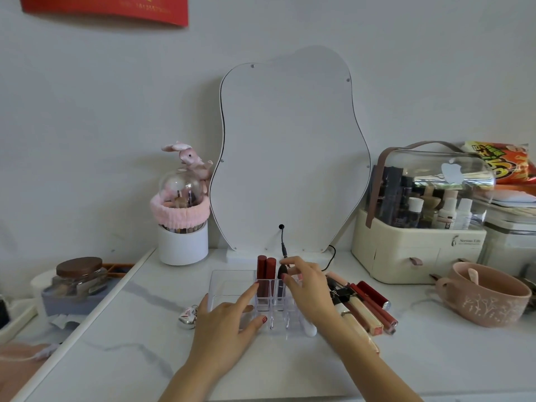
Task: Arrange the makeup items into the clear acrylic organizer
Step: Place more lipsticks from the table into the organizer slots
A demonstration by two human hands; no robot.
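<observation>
1. The left hand lies with fingers straight and spread on the clear acrylic organizer, its fingertips against the slots, gripping nothing.
2. The organizer sits mid-desk, near the back edge; two red lipsticks stand upright in its slots.
3. The right hand pinches a dark lipstick over a slot beside them.
4. More makeup tubes lie on the desk just right of the organizer.
</observation>
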